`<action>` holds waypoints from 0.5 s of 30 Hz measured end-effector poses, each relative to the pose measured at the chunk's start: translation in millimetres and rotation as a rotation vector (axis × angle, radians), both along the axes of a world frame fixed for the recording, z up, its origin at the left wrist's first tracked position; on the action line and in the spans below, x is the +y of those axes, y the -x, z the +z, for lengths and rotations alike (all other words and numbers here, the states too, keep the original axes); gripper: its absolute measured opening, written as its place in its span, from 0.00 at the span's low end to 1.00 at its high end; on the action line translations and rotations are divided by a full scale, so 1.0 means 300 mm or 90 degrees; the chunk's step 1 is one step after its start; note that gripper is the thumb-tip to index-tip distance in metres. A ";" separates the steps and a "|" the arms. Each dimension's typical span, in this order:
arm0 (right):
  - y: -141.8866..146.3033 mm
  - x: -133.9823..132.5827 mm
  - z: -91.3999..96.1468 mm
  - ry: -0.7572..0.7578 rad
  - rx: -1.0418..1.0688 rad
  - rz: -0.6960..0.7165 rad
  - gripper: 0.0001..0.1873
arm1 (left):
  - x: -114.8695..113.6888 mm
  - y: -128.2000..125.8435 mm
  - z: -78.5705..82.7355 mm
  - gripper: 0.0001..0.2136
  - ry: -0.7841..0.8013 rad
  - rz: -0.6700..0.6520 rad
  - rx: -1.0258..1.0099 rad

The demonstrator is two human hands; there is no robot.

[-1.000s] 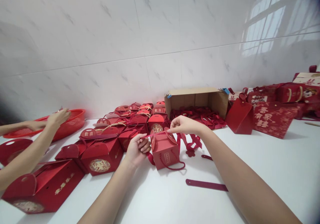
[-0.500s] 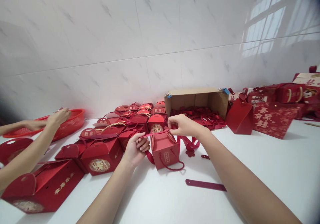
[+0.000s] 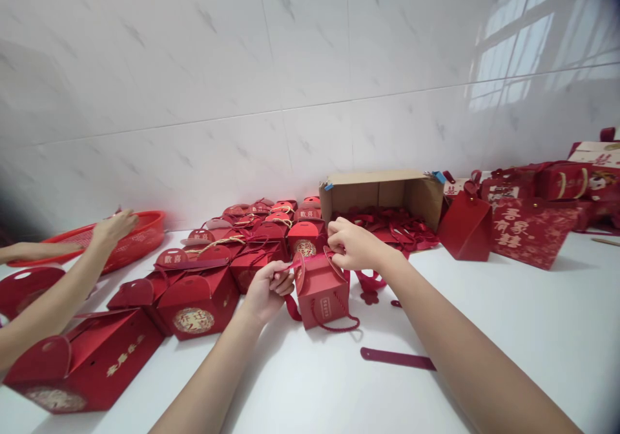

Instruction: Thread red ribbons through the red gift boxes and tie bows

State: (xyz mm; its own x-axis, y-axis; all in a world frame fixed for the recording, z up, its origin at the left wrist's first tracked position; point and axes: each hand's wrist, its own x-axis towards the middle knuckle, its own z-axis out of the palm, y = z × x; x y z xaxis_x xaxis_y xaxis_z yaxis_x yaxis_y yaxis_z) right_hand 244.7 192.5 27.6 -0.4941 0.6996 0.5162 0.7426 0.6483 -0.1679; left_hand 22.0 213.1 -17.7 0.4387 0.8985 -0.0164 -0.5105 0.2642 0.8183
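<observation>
A small red gift box with a twisted rope handle stands upright in front of me. A red ribbon runs through its top flaps, and its loose ends hang down on both sides. To the box's left, my left hand is closed with the ribbon pinched between thumb and fingers. My right hand is closed at the top right flap, on the other part of the ribbon; its fingertips are partly hidden. A dark red strap with a small hole lies on the white table near my right forearm.
Rows of red gift boxes stand on the left. Behind, a cardboard box on its side holds red ribbons. Red bags stand at right. Another person's hand is over a red basket.
My right hand has shifted slightly up and to the right, its fingers curling more. The gift box has moved slightly right. My left hand keeps its pinch on the ribbon.
</observation>
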 end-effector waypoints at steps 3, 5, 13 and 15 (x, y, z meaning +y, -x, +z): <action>-0.004 0.004 -0.006 0.066 -0.023 0.009 0.13 | 0.006 0.000 -0.018 0.15 -0.021 0.004 0.062; -0.008 0.004 -0.009 0.141 -0.034 -0.002 0.13 | 0.009 -0.001 -0.027 0.15 -0.021 0.008 0.093; -0.034 -0.007 0.004 0.458 -0.010 -0.034 0.08 | 0.002 -0.014 -0.044 0.12 -0.011 0.003 0.115; -0.039 -0.010 0.007 0.463 -0.001 -0.045 0.09 | 0.004 -0.015 -0.054 0.12 -0.025 -0.008 0.109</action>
